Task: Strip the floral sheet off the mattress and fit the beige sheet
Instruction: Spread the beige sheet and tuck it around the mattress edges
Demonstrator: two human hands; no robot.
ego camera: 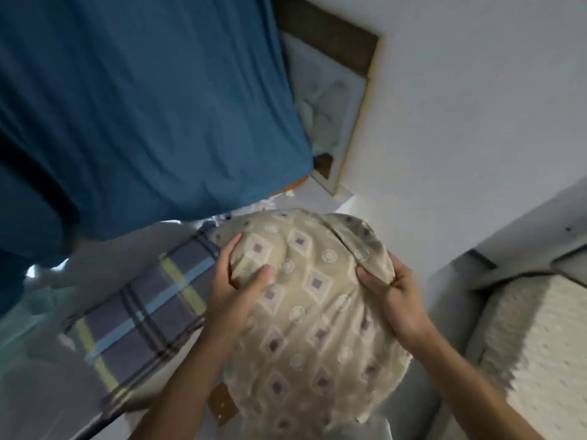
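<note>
L hand (236, 289) grips left side of bundled beige sheet (313, 312), thumb on top | R hand (392, 293) pinches a fold at bundle's right edge | bundle has diamond + circle print | plaid cloth (149, 312) just left of bundle | blue fabric (143, 100) fills upper left | white textured block (536, 338) far right

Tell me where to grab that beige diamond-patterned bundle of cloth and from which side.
Grip the beige diamond-patterned cloth bundle at its rounded top, one hand from each side. It bulges wide there, and a loose fold offers a pinch point on the right, as the right hand pinches it now; the left hand cups the opposite flank.
</note>
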